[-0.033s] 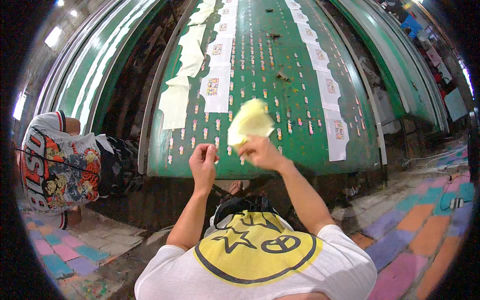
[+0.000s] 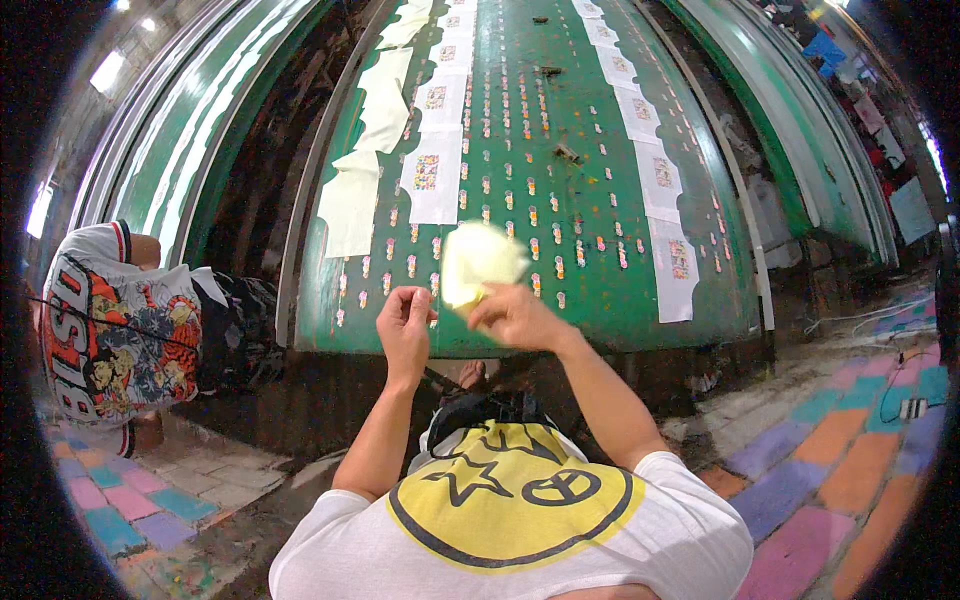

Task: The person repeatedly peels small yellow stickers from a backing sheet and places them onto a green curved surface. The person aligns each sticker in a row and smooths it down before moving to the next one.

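Handling step: right hand point(image 2: 515, 318) pinches blurred pale-yellow piece point(image 2: 480, 262) over green table point(image 2: 600, 332), near end.
Left hand point(image 2: 405, 320) curled closed, any contents unclear; next move likely calls for steady pinch.

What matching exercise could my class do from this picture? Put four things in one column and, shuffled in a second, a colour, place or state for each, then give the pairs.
Column one
1. Right hand
2. Left hand
3. Table in front
4. Wearer's shirt

Column two
A. Green
B. White with a round yellow print
C. Holding a blurred, pale yellow piece
D. Fingers curled, left of the pale yellow piece

Pairs: 1-C, 2-D, 3-A, 4-B
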The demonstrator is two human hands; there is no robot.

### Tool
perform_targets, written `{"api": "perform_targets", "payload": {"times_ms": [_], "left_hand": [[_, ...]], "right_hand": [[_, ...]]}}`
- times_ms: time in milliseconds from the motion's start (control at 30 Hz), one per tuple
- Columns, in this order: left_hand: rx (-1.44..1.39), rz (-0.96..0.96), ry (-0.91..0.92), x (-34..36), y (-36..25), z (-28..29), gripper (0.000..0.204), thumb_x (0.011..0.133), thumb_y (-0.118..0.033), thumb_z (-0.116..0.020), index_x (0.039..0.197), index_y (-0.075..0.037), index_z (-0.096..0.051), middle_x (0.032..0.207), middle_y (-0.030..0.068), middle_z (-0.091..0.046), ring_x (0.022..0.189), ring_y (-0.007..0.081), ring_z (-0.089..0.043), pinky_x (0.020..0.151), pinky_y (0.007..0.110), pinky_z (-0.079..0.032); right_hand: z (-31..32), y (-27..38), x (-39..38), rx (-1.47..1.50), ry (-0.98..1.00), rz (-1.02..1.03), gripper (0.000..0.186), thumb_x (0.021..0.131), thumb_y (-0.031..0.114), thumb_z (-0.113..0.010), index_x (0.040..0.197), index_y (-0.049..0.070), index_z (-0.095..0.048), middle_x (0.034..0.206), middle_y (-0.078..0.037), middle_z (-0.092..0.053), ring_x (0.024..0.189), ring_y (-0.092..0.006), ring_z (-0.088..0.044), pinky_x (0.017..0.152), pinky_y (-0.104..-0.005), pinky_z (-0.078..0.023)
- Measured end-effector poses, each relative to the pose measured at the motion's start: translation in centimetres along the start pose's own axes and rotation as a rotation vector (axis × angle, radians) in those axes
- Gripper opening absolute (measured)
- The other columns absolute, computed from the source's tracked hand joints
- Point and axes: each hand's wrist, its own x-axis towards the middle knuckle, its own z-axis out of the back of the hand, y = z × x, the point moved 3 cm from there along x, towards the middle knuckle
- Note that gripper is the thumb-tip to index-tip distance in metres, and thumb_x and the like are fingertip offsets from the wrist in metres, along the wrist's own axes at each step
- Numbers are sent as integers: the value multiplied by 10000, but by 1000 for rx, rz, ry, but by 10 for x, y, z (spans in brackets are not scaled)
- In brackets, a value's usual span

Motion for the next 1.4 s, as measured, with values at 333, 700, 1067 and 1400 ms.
{"api": "perform_targets", "payload": {"times_ms": [333,700,1067,1400], "left_hand": [[-27,-43,2,7,-11,-8,153,963,-141,-555,894,-12,-596,789,15,-594,667,74,-541,618,227,-454],[17,7,165,7,7,-30,136,946,-147,-570,892,-26,-602,792,12,-603,670,76,-539,625,235,-446],[71,-9,657,-28,12,-88,127,864,-108,-671,848,-13,-587,739,-11,-586,684,67,-548,645,223,-451],[461,-368,691,-69,-37,-167,292,768,-202,-793,781,-1,-582,673,105,-602,601,177,-584,572,311,-474]], "right_hand": [[16,40,-12,443,158,20,214,679,-102,-614,815,40,-700,877,-64,-638,802,-174,-618,693,-282,-483],[86,16,-72,379,-449,-217,165,728,-56,-662,877,7,-692,961,-59,-614,891,-153,-591,790,-280,-470],[58,16,-98,241,-500,-214,182,823,21,-657,1002,42,-687,962,-43,-655,921,-136,-602,835,-285,-476],[89,24,-148,105,-523,-151,243,894,13,-535,1104,34,-656,1107,-108,-646,1033,-211,-601,905,-325,-471]]}}
